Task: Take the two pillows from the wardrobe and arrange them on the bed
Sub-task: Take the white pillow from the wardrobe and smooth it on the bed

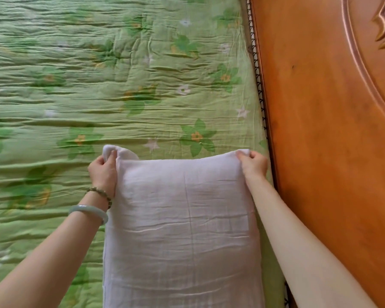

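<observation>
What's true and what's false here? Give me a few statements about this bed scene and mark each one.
1. The left hand and the right hand each pinch a far corner of the white pillow. True.
2. The bedcover is plain blue. False: it is green with a flower print.
3. The pillow lies beside the wooden headboard. True.
4. The pale bangle is on the right wrist. False: it is on the left wrist.

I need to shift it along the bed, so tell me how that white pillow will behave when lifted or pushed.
Probably soft and floppy: the white pillow bunches where the left hand and right hand pinch its corners. Likely light, since fingertip pinches manage it. Lying flat, it shouldn't roll.
</observation>
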Action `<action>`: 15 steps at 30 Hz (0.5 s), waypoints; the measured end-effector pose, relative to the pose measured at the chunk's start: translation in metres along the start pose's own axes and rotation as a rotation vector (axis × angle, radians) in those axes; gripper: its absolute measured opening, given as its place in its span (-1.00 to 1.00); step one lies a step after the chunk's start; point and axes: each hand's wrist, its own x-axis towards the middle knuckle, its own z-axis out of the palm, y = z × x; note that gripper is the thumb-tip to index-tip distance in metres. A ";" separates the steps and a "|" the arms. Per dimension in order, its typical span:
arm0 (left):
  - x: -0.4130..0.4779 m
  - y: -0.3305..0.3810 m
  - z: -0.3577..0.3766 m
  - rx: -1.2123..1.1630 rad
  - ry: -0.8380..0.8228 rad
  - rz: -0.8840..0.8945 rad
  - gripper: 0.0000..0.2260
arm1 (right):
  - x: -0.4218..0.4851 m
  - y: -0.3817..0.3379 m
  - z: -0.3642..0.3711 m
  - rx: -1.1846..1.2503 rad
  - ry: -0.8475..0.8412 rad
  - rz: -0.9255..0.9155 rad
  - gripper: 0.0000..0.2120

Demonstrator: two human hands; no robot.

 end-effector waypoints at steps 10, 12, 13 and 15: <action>0.003 0.005 0.020 0.528 -0.039 0.044 -0.56 | 0.007 0.007 -0.016 -0.271 0.144 -0.139 -0.89; 0.003 0.019 0.018 0.724 -0.163 0.405 -0.47 | 0.009 -0.010 -0.013 -0.296 0.073 -0.387 -0.63; 0.000 0.029 0.021 0.756 -0.287 0.537 -0.51 | 0.008 -0.021 -0.009 -0.306 -0.034 -0.487 -0.60; -0.007 0.042 0.034 0.794 -0.544 0.580 -0.60 | 0.005 -0.037 0.003 -0.394 -0.346 -0.523 -0.62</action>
